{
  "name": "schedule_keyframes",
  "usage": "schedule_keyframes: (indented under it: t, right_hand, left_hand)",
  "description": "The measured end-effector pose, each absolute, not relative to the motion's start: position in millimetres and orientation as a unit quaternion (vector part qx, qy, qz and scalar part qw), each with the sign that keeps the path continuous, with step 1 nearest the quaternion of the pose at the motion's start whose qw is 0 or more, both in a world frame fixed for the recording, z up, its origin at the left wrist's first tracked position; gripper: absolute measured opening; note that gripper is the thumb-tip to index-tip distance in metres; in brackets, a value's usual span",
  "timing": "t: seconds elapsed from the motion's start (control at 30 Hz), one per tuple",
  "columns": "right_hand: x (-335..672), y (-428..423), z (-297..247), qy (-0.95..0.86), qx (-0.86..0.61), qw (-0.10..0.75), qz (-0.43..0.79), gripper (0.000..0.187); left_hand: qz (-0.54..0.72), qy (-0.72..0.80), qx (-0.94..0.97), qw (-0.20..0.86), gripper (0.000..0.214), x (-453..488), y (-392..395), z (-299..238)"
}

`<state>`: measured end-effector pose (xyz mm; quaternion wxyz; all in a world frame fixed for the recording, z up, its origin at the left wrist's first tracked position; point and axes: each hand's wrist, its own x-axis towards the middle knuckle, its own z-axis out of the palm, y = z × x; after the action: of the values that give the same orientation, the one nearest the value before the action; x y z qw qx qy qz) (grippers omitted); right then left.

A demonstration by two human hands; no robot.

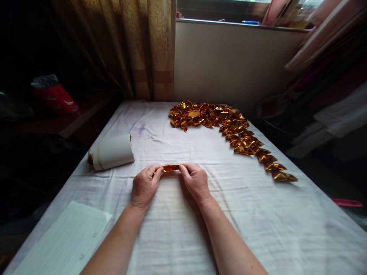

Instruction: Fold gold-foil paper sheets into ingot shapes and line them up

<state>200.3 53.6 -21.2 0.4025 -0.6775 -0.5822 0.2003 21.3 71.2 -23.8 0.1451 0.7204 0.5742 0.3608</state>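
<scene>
A narrow folded strip of gold foil paper [171,167] lies between both hands over the white cloth [177,236]. My left hand [145,185] pinches its left end with thumb and fingers closed. My right hand [195,181] pinches the right end the same way. A long heap of folded gold foil pieces [226,128] curves from the far middle of the table down its right side, a hand's length from my right hand.
A curled roll of white-backed paper [112,152] lies left of my hands. A lined white sheet [64,242] sits at the near left corner. A red bag [56,96] stands off the table at left; a curtain [134,49] and wall are behind.
</scene>
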Motion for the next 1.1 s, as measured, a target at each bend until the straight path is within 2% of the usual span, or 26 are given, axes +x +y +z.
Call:
schedule_keyframes:
  t: [0.47,0.7,0.93,1.1]
  right_hand:
    - [194,52,-26,-0.614,-0.624,0.436,0.209,0.023]
    - [198,53,-25,-0.602,-0.63,0.447,0.202,0.026]
    - [189,48,-21,-0.667,-0.567,0.442,0.199,0.026]
    - [194,51,-23,-0.626,-0.606,0.453,0.19,0.026]
  left_hand:
    - [0.323,0.614,0.71,0.117,0.028,21,72,-21]
    - [0.34,0.582,0.728,0.123,0.029,29,68,-23]
    - [0.312,0.619,0.717,0.069,0.028,22,72,-23]
    - [0.313,0.57,0.75,0.119,0.026,27,69,-23]
